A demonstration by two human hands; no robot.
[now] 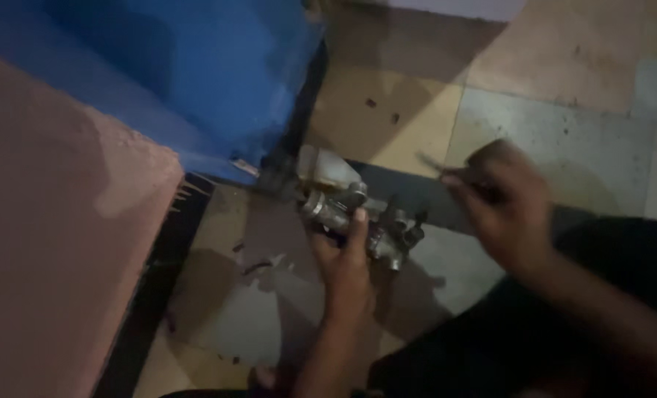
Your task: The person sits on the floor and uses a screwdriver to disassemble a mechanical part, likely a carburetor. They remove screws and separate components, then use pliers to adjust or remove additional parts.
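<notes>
Left hand (345, 259) grips metal part (358, 217); right hand (502, 203) pinches thin tool (433, 165); blue wall (196, 81) near.

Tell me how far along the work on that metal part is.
Done: nothing shows as finished. In hand: the left hand grips the grey metal assembly with its pale plastic reservoir above the tiled floor; the right hand brings a thin, blurred tool. Left: cannot tell.

packages: none in view; labels: none in view; signs: none in view; screens: none in view | note: picture is dim and blurred; no printed or lit panel can be made out anywhere
</notes>
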